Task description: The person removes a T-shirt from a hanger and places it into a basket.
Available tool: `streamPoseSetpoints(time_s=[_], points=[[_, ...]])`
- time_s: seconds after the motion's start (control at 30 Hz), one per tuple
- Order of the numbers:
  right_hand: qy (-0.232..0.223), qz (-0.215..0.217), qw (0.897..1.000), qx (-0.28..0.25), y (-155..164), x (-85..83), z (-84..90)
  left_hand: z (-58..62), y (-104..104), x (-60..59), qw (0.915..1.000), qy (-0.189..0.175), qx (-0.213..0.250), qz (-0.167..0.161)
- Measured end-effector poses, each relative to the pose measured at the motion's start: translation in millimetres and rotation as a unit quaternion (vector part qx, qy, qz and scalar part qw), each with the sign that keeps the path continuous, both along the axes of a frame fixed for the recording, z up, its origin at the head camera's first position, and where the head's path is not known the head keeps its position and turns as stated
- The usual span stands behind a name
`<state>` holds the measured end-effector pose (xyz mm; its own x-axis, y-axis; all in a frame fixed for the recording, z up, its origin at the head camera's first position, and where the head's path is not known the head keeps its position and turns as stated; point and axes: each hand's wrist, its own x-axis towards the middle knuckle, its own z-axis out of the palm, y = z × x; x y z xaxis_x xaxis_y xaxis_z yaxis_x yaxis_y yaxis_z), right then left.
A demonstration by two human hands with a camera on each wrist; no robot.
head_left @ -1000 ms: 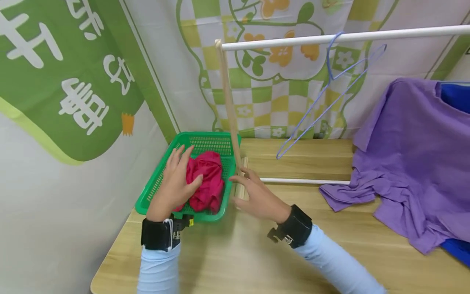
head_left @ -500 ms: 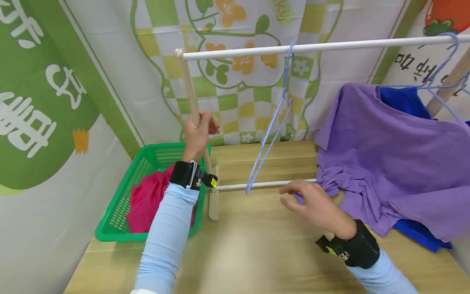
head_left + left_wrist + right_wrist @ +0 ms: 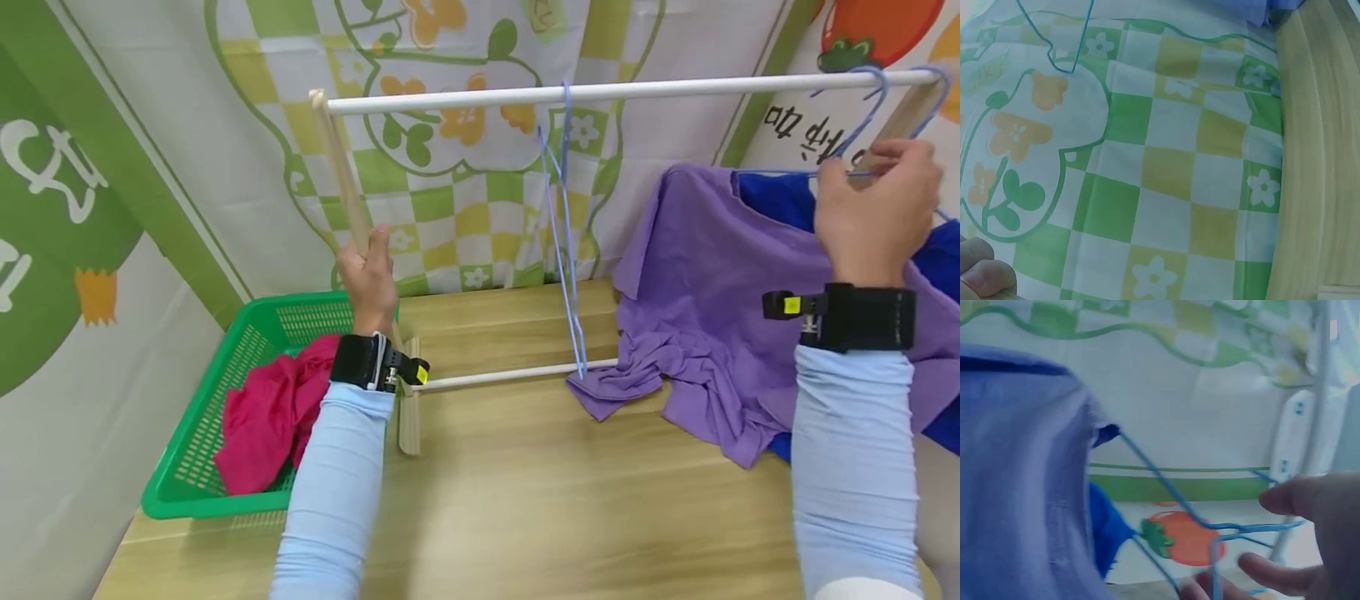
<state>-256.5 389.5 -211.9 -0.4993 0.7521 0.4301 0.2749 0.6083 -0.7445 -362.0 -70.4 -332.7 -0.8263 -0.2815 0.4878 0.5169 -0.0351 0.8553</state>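
My left hand (image 3: 369,279) grips the wooden side post (image 3: 345,179) of a clothes rack, fingers curled round it. In the left wrist view its curled fingertips (image 3: 988,275) show at the lower left. At the rack's right end, my right hand (image 3: 879,212) is raised at the neck of a blue wire hanger (image 3: 1160,478). Its thumb and fingers stand apart around the hanger in the right wrist view. A purple garment (image 3: 697,258) hangs there, its lower part bunched on the table, with blue cloth (image 3: 780,200) behind it.
A bare blue hanger (image 3: 572,250) hangs mid-way along the white top rail (image 3: 465,98). On the left, a green basket (image 3: 191,425) holds crumpled crimson cloth (image 3: 262,417). A white lower bar (image 3: 510,374) runs just above the wooden table (image 3: 540,492).
My left hand has gone from over the basket to the rack's post and taken hold. The right hand has moved right and up to the hanger. The bare hanger has swung; the view has shifted right.
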Motion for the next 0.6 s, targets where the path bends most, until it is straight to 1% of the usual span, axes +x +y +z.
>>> streamPoseSetpoints(time_s=[0.07,0.1,0.17,0.23,0.27,0.33,0.37,0.4,0.5,0.57,0.6], points=[[-0.082,0.021,0.996,-0.017,12,-10.0,3.1,0.0,0,-1.5,1.0000,0.005,0.005,0.003],[-0.102,0.035,0.994,-0.015,18,-14.3,3.3,0.1,1,-1.9,0.9999,0.008,0.010,0.002],[-0.109,0.054,0.993,0.002,21,-24.6,1.4,-3.1,1,-3.1,0.9998,0.012,0.017,0.005],[-0.096,0.044,0.994,0.017,17,-29.0,3.1,-5.5,2,-3.7,0.9998,0.012,0.017,0.004],[-0.088,0.037,0.995,0.018,11,-28.1,6.1,-6.3,3,-4.0,0.9998,0.012,0.015,0.002],[-0.060,0.027,0.997,0.029,-3,-23.1,13.5,-6.5,4,-4.3,0.9999,0.012,0.008,0.000],[-0.048,0.029,0.998,0.030,-11,-18.2,19.1,-5.9,5,-4.6,0.9999,0.011,0.005,0.001],[-0.033,0.037,0.998,0.033,-17,-13.8,23.5,-5.1,5,-4.8,0.9999,0.011,0.003,0.001],[-0.020,0.060,0.998,0.029,-31,0.5,35.1,-1.7,4,-5.2,0.9999,0.012,0.000,0.005],[-0.016,0.078,0.996,0.025,-41,12.1,37.7,-0.3,1,-5.2,0.9999,0.010,-0.001,0.009],[-0.007,0.087,0.996,0.028,-44,16.8,36.0,0.4,0,-4.7,0.9999,0.009,0.000,0.011]])
